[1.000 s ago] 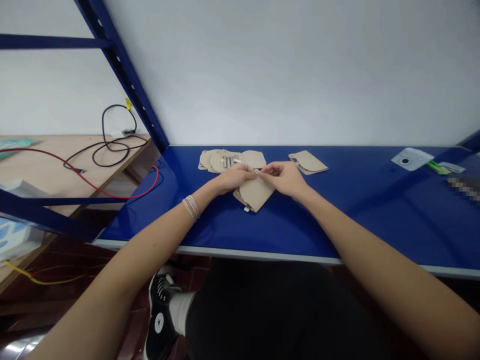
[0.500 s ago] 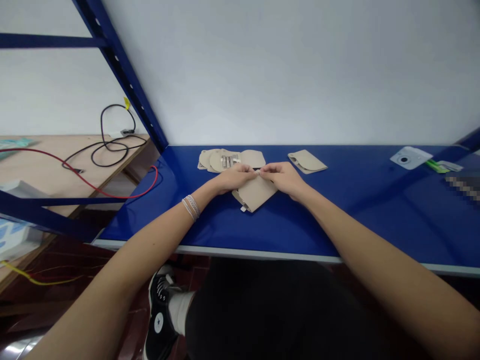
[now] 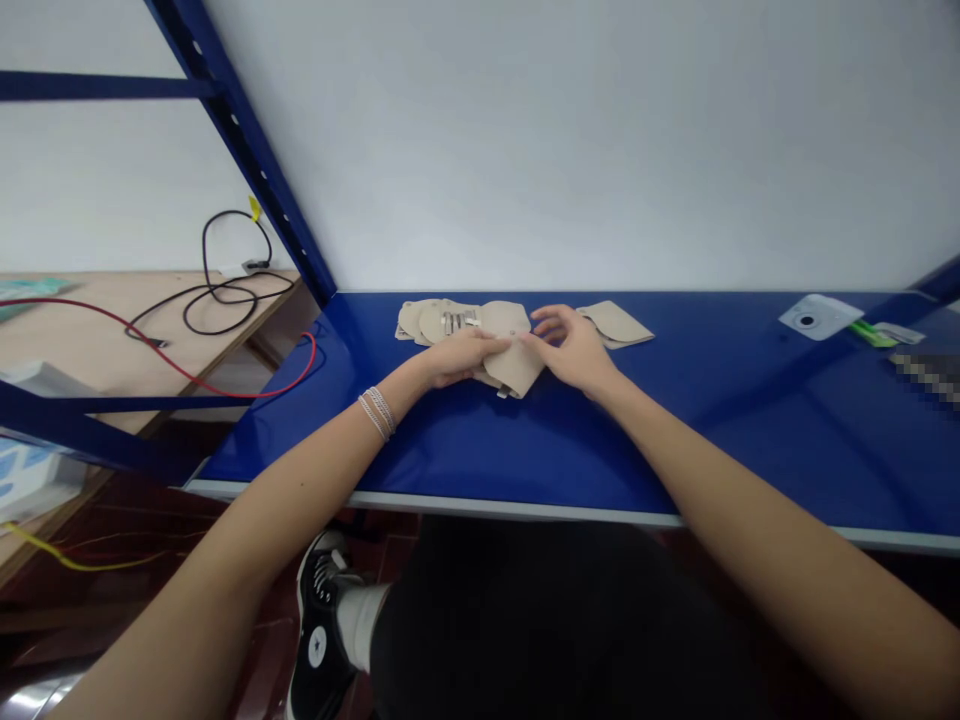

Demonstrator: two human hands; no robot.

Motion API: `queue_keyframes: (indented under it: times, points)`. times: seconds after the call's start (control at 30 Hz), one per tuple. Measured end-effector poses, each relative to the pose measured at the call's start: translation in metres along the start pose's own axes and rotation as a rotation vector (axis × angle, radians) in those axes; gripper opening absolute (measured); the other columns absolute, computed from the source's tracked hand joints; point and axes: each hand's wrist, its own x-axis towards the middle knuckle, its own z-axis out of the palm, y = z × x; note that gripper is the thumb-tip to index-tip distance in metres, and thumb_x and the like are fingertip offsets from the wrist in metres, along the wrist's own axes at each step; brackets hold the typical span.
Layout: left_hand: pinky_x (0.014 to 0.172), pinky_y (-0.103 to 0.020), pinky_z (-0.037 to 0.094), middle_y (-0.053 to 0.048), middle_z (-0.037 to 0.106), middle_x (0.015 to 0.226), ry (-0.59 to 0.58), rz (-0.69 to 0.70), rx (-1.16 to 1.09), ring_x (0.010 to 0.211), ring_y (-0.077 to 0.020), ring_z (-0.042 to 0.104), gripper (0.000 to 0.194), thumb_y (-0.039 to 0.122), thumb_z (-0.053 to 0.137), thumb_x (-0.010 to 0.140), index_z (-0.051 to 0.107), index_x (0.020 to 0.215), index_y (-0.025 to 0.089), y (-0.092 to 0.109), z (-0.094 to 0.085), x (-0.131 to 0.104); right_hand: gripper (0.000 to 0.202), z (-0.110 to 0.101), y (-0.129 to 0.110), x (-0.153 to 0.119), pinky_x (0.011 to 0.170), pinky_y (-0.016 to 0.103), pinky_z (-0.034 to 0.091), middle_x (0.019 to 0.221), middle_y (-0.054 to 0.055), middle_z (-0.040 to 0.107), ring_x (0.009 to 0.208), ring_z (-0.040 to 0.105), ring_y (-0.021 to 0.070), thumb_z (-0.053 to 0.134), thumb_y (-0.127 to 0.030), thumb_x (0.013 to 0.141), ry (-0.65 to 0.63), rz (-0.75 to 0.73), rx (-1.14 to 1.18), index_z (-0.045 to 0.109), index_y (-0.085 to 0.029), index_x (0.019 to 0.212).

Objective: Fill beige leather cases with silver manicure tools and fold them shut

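A beige pouch (image 3: 519, 366) with a small whitish tag at its lower edge is in my left hand (image 3: 466, 357), whose thumb lies across its top and whose fingers are curled underneath. My right hand (image 3: 571, 348) is at the pouch's right side, its fingers spread and raised; the thumb tip is at the pouch's edge. Behind my left hand lie several overlapping beige pouches (image 3: 424, 318), with small metal tools (image 3: 458, 322) showing in one. A further folded beige pouch (image 3: 621, 326) rests just beyond my right hand, partly covered by it.
The blue table (image 3: 750, 420) meets a white wall behind. At its right lie a clear packet (image 3: 819, 316) with a round dark mark, a green item (image 3: 870, 333) and a dark pixelated object (image 3: 930, 375). Left stand a blue frame (image 3: 247, 150) and a wooden table with a black cable (image 3: 214, 290).
My right hand's fingers have come off the pouch's top edge and spread apart. The pouch has been raised and tilted slightly in my left hand, its lower tip now farther from me.
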Motion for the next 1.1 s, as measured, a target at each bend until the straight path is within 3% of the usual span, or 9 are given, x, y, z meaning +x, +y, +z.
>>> queue_keyframes:
  times: [0.1, 0.17, 0.33, 0.43, 0.63, 0.8, 0.9, 1.0, 1.1]
  points:
    - [0.07, -0.031, 0.059, -0.012, 0.071, 0.082, 0.15, -0.001, -0.112, 0.075, -0.0181, 0.068, 0.013, 0.02, 0.058, 0.088, 0.064, 0.092, 0.009, 0.001, 0.0, 0.004, 0.079, -0.005, 0.001, -0.003, 0.095, 0.044, 0.047, 0.13, 0.012, 0.055, 0.114, 0.055, 0.0281, 0.079, -0.05, 0.062, -0.176, -0.184, -0.088, 0.052, -0.022, 0.131]
    - [0.071, -0.031, 0.059, -0.012, 0.071, 0.084, 0.205, 0.0, -0.141, 0.077, -0.0185, 0.068, 0.013, 0.018, 0.057, 0.087, 0.064, 0.094, 0.009, 0.001, -0.001, 0.006, 0.09, -0.006, 0.001, -0.005, 0.104, 0.047, 0.041, 0.14, 0.012, 0.046, 0.128, 0.046, 0.0314, 0.081, -0.051, 0.059, -0.28, -0.239, -0.148, 0.047, -0.026, 0.139]
    - [0.068, -0.031, 0.059, -0.012, 0.07, 0.083, 0.198, 0.039, -0.138, 0.074, -0.0176, 0.067, 0.012, 0.017, 0.058, 0.085, 0.065, 0.089, 0.008, -0.001, -0.002, 0.009, 0.081, -0.003, 0.001, -0.008, 0.11, 0.048, 0.036, 0.139, 0.012, 0.047, 0.131, 0.043, 0.0316, 0.077, -0.044, 0.067, -0.301, -0.272, -0.2, 0.047, -0.024, 0.139]
    - [0.063, -0.028, 0.057, -0.011, 0.07, 0.08, 0.246, 0.087, -0.13, 0.07, -0.0175, 0.067, 0.012, 0.019, 0.062, 0.082, 0.066, 0.086, 0.008, -0.001, -0.004, 0.011, 0.088, -0.003, 0.0, -0.007, 0.11, 0.048, 0.038, 0.144, 0.013, 0.044, 0.134, 0.041, 0.0319, 0.078, -0.048, 0.066, -0.304, -0.264, -0.155, 0.043, -0.024, 0.142]
    - [0.071, -0.033, 0.059, -0.009, 0.066, 0.074, 0.551, 0.226, -0.188, 0.071, -0.018, 0.067, 0.014, 0.025, 0.059, 0.084, 0.06, 0.085, 0.011, 0.01, -0.037, 0.017, 0.073, 0.0, 0.008, -0.002, 0.112, 0.047, 0.036, 0.147, 0.013, 0.045, 0.136, 0.042, 0.0292, 0.062, -0.056, 0.081, -0.151, -0.271, -0.198, 0.045, -0.022, 0.143]
    - [0.075, -0.035, 0.061, -0.006, 0.064, 0.07, 0.717, 0.262, -0.368, 0.073, -0.0176, 0.068, 0.011, 0.02, 0.061, 0.082, 0.058, 0.088, 0.011, 0.012, -0.065, 0.02, 0.064, 0.013, 0.012, 0.001, 0.116, 0.053, 0.024, 0.156, 0.012, 0.035, 0.144, 0.031, 0.0301, 0.041, -0.052, 0.093, -0.347, -0.309, -0.527, 0.038, -0.02, 0.148]
    - [0.074, -0.034, 0.061, -0.006, 0.065, 0.072, 0.733, 0.276, -0.373, 0.074, -0.0174, 0.069, 0.013, 0.021, 0.062, 0.081, 0.058, 0.089, 0.011, 0.009, -0.07, 0.023, 0.064, 0.014, 0.004, 0.0, 0.111, 0.057, 0.028, 0.148, 0.015, 0.047, 0.137, 0.04, 0.0337, 0.038, -0.055, 0.094, -0.36, -0.301, -0.634, 0.042, -0.019, 0.147]
    - [0.072, -0.032, 0.061, -0.007, 0.066, 0.074, 0.726, 0.314, -0.374, 0.075, -0.0178, 0.069, 0.015, 0.025, 0.056, 0.083, 0.058, 0.088, 0.011, 0.007, -0.073, 0.026, 0.06, 0.007, -0.007, -0.003, 0.099, 0.059, 0.036, 0.127, 0.017, 0.064, 0.118, 0.055, 0.0378, 0.05, -0.057, 0.088, -0.292, -0.302, -0.683, 0.058, -0.019, 0.134]
    - [0.071, -0.03, 0.06, -0.006, 0.067, 0.073, 0.773, 0.332, -0.38, 0.075, -0.0183, 0.069, 0.014, 0.023, 0.054, 0.081, 0.058, 0.087, 0.011, 0.007, -0.075, 0.03, 0.047, 0.0, -0.013, -0.005, 0.093, 0.051, 0.04, 0.096, 0.011, 0.074, 0.094, 0.066, 0.0303, 0.056, -0.056, 0.084, -0.273, -0.246, -0.591, 0.072, -0.021, 0.111]
